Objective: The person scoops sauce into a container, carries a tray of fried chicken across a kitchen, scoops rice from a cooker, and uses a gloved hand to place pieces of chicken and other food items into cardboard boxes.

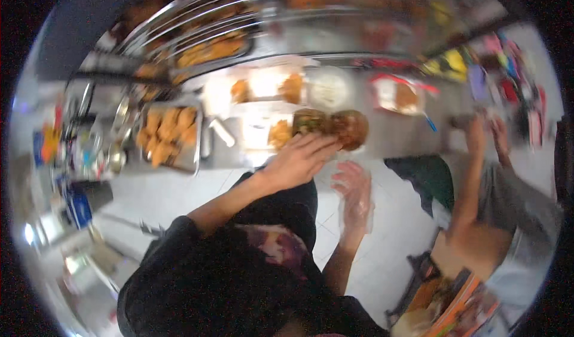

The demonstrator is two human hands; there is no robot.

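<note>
My bare left hand (pixel 302 157) reaches over the counter's front edge, its fingers at the near side of two round piles of food: a greenish-brown one (pixel 309 122) and a reddish-brown one (pixel 350 130). Whether it grips anything is unclear. In a clear plastic glove, my right hand (pixel 354 193) hangs in front of the counter with fingers apart and nothing in it. Left of the piles, golden fried food (pixel 280 134) lies on white paper or a white box. Behind are two more golden pieces (pixel 240 90) (pixel 291 87) and a round white container (pixel 329 88).
A metal tray (pixel 198 142) of fried pieces stands left, beside a white cylindrical thing (pixel 222 133). A red-rimmed bag or container (pixel 381 97) lies right, near a blue handle (pixel 430 123). Another person's arms (pixel 471 171) are at the right. A rack (pixel 179 32) spans the back.
</note>
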